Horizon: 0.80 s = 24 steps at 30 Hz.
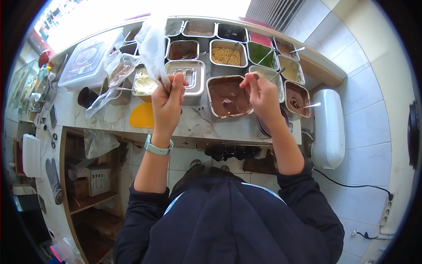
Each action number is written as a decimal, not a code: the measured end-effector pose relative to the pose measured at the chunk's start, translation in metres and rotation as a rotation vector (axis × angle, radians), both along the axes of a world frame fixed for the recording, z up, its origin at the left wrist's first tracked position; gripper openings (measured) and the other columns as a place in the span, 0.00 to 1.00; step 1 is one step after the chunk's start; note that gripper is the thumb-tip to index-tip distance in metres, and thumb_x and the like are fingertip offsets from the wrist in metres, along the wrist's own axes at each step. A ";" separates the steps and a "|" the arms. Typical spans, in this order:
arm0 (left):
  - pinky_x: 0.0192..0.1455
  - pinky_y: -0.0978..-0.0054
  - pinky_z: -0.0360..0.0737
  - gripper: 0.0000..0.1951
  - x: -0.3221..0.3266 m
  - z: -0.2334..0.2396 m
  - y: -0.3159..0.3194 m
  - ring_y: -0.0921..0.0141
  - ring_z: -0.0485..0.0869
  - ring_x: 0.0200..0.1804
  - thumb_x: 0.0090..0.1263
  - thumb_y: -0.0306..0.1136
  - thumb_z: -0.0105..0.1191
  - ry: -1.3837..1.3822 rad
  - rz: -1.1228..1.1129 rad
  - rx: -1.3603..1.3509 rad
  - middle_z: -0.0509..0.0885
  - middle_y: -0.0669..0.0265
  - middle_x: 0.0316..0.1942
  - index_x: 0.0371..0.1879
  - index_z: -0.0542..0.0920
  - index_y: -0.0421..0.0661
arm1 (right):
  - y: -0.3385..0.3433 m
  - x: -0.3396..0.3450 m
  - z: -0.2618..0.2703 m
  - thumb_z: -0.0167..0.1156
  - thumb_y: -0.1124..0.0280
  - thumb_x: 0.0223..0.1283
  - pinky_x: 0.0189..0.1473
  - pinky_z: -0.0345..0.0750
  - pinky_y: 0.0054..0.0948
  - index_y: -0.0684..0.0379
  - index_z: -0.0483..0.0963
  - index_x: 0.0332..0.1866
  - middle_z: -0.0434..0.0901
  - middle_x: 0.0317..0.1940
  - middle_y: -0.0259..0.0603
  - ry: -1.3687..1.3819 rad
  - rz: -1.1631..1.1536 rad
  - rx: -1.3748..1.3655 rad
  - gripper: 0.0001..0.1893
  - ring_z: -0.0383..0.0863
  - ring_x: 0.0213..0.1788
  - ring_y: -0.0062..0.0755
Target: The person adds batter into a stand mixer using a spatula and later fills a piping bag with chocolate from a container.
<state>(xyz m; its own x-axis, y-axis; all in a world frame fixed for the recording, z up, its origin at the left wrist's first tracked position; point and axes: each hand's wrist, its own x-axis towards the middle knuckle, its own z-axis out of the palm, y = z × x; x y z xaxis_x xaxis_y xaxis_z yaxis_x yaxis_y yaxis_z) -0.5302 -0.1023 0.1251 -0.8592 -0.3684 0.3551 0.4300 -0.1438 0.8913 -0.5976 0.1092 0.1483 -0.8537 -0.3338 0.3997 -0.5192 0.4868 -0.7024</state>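
My left hand (169, 99), with a watch on its wrist, grips the gathered end of a clear plastic bag (152, 46) that stretches up and away over the containers. Thumb and fingertips of my right hand (262, 94) are pinched together above the right edge of a metal container of chocolate-coloured cream (227, 94); whether anything small lies between them cannot be told. A lidded steel container (200, 74) stands just behind my left hand. To its left is a container of pale cream (145, 82), partly hidden by that hand.
Behind are containers of chopped nuts (226, 56), green filling (262, 55) and pink filling (260, 39), several with spoons. A yellow scraper (141, 115), a dark cup (87, 97) and a large plastic box (92, 56) are at left. A white appliance (328, 128) stands at right.
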 end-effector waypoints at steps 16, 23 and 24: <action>0.21 0.87 0.63 0.07 0.002 -0.063 0.040 0.87 0.67 0.19 0.59 0.29 0.59 -0.257 0.088 -0.123 0.78 0.72 0.18 0.32 0.80 0.40 | -0.003 -0.015 -0.035 0.48 0.73 0.60 0.31 0.73 0.34 0.65 0.72 0.33 0.77 0.22 0.48 0.203 0.122 -0.046 0.07 0.78 0.27 0.45; 0.21 0.85 0.64 0.06 0.003 -0.070 0.038 0.85 0.67 0.19 0.53 0.29 0.62 -0.331 0.054 -0.305 0.82 0.71 0.21 0.28 0.81 0.41 | -0.002 -0.005 -0.024 0.48 0.73 0.60 0.32 0.73 0.35 0.68 0.71 0.31 0.76 0.20 0.47 0.124 0.008 -0.160 0.09 0.79 0.27 0.44; 0.22 0.85 0.65 0.07 -0.003 -0.070 0.040 0.85 0.68 0.20 0.53 0.29 0.63 -0.343 0.042 -0.298 0.82 0.70 0.22 0.28 0.82 0.40 | -0.005 -0.011 -0.030 0.48 0.73 0.61 0.31 0.73 0.34 0.68 0.71 0.31 0.76 0.20 0.47 0.088 0.086 -0.003 0.09 0.79 0.27 0.43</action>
<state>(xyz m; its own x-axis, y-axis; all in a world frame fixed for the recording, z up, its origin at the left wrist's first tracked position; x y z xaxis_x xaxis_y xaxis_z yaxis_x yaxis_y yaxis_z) -0.5331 -0.0618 0.0554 -0.9321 -0.3301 0.1488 0.1030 0.1522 0.9830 -0.6085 0.1040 0.1182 -0.7838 -0.4028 0.4727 -0.6184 0.4362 -0.6537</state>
